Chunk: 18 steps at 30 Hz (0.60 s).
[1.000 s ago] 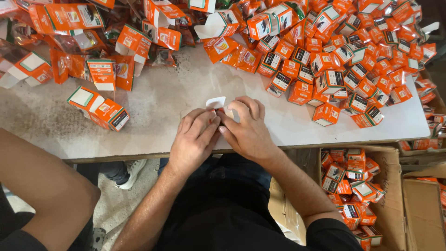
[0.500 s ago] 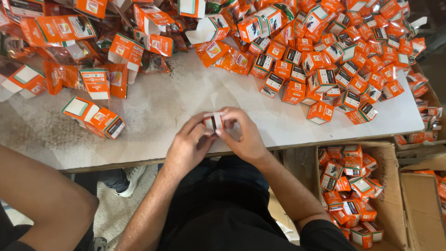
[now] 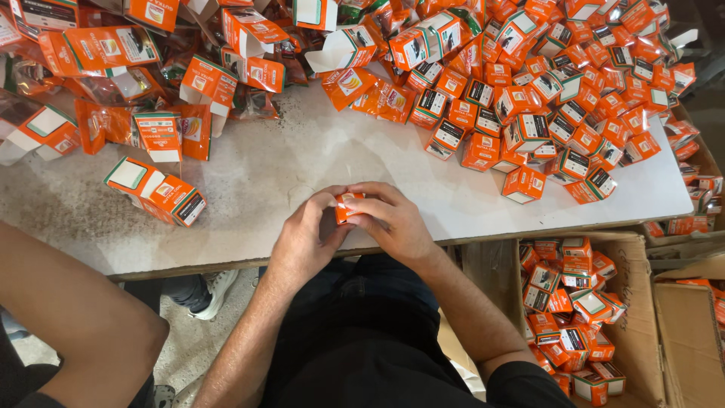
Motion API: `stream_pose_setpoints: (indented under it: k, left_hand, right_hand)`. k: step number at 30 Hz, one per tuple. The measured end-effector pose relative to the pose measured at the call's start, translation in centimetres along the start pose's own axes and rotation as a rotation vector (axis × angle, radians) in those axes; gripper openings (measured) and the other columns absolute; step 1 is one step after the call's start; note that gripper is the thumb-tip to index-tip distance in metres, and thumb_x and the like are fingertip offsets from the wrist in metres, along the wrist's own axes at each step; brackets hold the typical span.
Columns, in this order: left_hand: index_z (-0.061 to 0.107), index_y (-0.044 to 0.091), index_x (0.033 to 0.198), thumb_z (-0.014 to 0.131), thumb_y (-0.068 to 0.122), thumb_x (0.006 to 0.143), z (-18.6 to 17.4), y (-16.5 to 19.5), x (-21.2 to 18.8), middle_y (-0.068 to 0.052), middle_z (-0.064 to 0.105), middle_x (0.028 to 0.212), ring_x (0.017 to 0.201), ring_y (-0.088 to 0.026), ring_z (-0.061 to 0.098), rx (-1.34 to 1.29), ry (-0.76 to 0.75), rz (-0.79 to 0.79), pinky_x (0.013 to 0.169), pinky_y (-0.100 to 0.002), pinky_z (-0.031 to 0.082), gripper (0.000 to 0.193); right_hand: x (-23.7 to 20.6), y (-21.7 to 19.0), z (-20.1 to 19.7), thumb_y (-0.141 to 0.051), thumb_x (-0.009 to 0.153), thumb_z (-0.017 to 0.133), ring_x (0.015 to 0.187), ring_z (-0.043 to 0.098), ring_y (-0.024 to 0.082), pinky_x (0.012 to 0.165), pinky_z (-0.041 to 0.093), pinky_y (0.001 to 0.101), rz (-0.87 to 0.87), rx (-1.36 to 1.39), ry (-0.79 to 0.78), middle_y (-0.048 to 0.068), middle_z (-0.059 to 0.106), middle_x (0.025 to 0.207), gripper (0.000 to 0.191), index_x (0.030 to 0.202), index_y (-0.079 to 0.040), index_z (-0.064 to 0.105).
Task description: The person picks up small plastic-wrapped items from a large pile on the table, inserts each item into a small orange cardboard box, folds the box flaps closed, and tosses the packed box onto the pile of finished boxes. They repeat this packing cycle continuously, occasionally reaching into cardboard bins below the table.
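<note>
Since the earlier frame the white flap has gone and the small orange box shows closed; it lies crosswise between left hand and right hand, both clasping it at the table edge

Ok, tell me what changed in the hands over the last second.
A second ago both hands rested on the table with a white flap showing between the fingers. Now the left hand and right hand are raised just above the table edge, and the small orange box in their grip shows its orange face, the flap gone from view. The box pile and the carton of boxes stayed put.
</note>
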<state>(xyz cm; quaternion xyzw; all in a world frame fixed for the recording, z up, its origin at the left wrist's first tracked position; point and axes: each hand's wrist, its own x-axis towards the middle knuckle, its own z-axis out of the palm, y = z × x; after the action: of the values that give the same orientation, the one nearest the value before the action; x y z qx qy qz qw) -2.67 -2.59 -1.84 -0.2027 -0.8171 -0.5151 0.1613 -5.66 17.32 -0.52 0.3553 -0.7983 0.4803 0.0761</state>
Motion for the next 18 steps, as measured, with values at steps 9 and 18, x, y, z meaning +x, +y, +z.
stream_pose_setpoints:
  k: [9,18]
  left_hand:
    - [0.068,0.007,0.103,0.082,0.007,0.075,-1.6,1.7,-0.2,-0.019,0.056,0.137,0.133,-0.042,0.053,0.380,0.014,0.271,0.109,-0.053,0.047,0.031]
    - [0.067,0.005,0.135,0.086,0.038,0.089,-12.9,-0.7,-3.6,-0.023,0.050,0.148,0.128,-0.045,0.049,1.053,0.310,-0.267,0.105,-0.054,0.045,0.060]
  right_hand:
    - [-1.5,-0.3,-1.1,-0.010,0.086,0.079,0.108,0.061,0.032,0.091,0.054,0.0415,-0.156,-0.379,-0.032,0.016,0.058,0.136,0.045,0.129,-0.011,0.066]
    - [-0.9,2.4,-11.1,-0.015,0.090,0.085,0.113,0.059,0.035,0.098,0.050,0.0485,0.018,-0.847,0.507,0.015,0.060,0.123,0.040,0.125,-0.006,0.067]
